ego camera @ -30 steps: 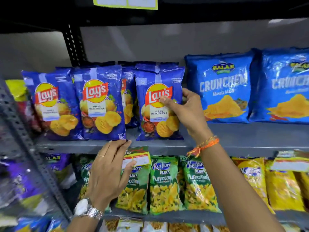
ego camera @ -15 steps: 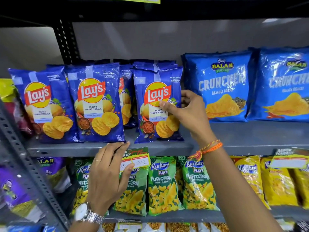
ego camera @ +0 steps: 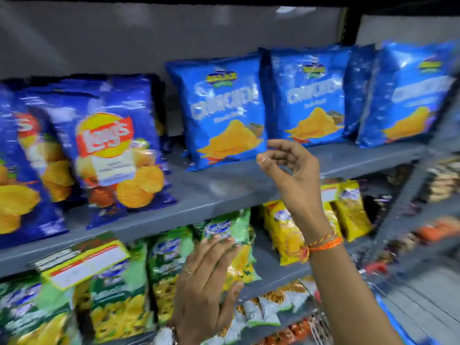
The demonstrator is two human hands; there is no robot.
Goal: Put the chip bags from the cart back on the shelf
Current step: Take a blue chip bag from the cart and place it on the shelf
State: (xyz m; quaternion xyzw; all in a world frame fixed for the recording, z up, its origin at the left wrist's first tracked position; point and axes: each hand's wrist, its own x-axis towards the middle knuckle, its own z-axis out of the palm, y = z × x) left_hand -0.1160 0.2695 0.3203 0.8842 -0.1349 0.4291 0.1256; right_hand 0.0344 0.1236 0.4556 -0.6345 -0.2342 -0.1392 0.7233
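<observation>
- The picture is motion-blurred, so most small print cannot be read.
- On the grey shelf (ego camera: 224, 185), dark blue Lay's bags (ego camera: 117, 155) stand upright at the left; the red-and-yellow "Lay's" logo is legible on the nearest one, the white label under it is not.
- Right of them on the same shelf stand lighter blue Balaji bags (ego camera: 224, 113), three fronts in a row, each showing a yellow chip pile; the large white word reads roughly "Crunchex" and the green-yellow badge above it is blurred.
- The right hand (ego camera: 291, 170) is raised in front of the shelf edge, just below the left Balaji bag, its grip loosely curled with thumb and forefinger apart and nothing in it; orange and red threads circle the wrist.
- The left hand (ego camera: 209, 277) is lower, fingers spread flat and empty, over the green Kurkure bags (ego camera: 171, 265) on the shelf below.
- A yellow-and-red price tag (ego camera: 84, 262) hangs from the shelf edge; its writing is unreadable.
- Yellow packets (ego camera: 286, 232) sit right of the green ones.
</observation>
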